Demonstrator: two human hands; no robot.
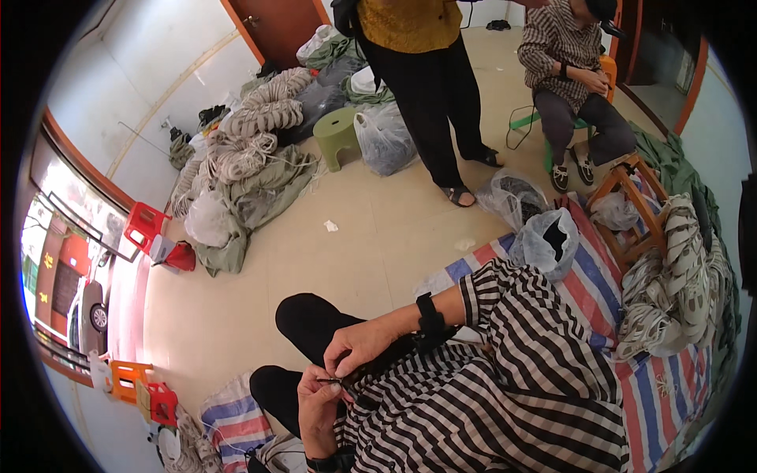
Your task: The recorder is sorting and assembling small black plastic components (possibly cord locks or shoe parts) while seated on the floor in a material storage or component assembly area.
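My two hands meet close above my lap, in front of the striped shirt. The fingers of my left hand [315, 400] are closed on a small, thin dark piece [328, 381]. From above it, my right hand [359, 347] bends down with thumb and fingers pinched together close to the same piece. What exactly the right fingertips grip is hidden, and the piece is too small to name. Each wrist wears a black band. Beneath the hands are black trousers and the shirt's striped cloth.
Beside me, clear plastic bags [547, 243] of dark pieces rest on striped woven sheeting [587, 268]. Bundles of pale straps [678, 276] lie at the right, more strap coils [260, 118] at the back left. A green stool [337, 135] stands beyond. One person stands, another sits.
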